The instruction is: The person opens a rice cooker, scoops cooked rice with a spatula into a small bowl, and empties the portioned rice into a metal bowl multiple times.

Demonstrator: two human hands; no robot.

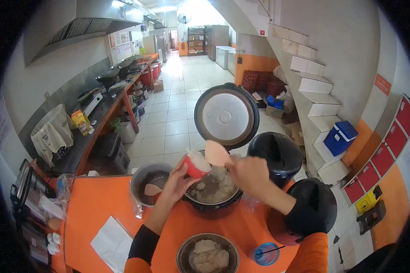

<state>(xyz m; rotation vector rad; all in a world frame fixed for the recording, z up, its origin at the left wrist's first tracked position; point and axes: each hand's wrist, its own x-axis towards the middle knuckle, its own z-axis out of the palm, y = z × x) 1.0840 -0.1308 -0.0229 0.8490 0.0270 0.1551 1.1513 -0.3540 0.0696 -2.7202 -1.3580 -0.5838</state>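
Observation:
My left hand is closed around a small red bowl heaped with white rice, held above the open rice cooker. In my right hand is a pale rice paddle, its blade beside the rice in the bowl. Rice clings to the inside of the cooker, and its round lid stands raised behind. A metal bowl with clumps of rice sits close to me on the orange table. Left of the cooker, a grey pot holds another paddle.
Two dark lidded containers stand to the right, the nearer one by my right forearm. A blue cup with a straw is near the front edge. White paper lies at left. A long counter with pans runs along the left wall.

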